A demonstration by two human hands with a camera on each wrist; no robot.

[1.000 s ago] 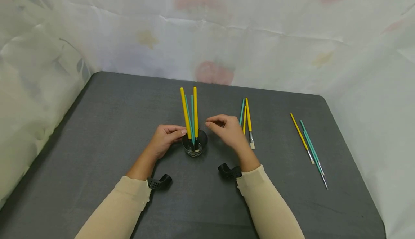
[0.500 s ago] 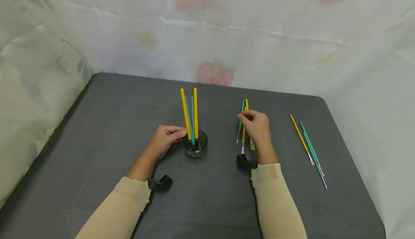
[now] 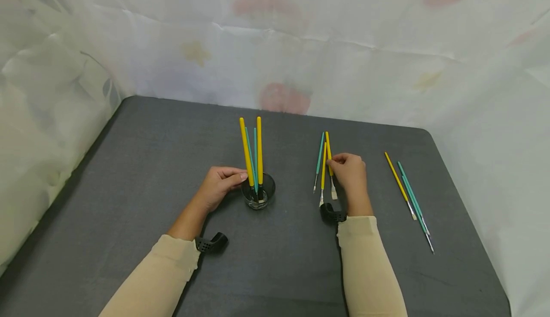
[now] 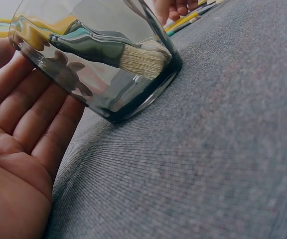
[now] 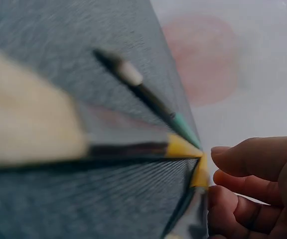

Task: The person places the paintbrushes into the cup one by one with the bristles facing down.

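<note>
The dark grey bench lies between pale draped sheets; on it a glass cup holds four upright brushes, the left hand resting against its side, fingers fairly straight; right of it lie three loose brushes, long axes running away from the person, bristles nearest; the right hand sits just beside them, fingertips curled and pinching the yellow brush; three more brushes lie farther right.

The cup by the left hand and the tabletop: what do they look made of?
Cup: clear, glossy, probably glass; the brush bristles and the left hand fingers show through its wall. Tabletop: dark grey, matte, finely woven texture, likely fabric-covered.
</note>
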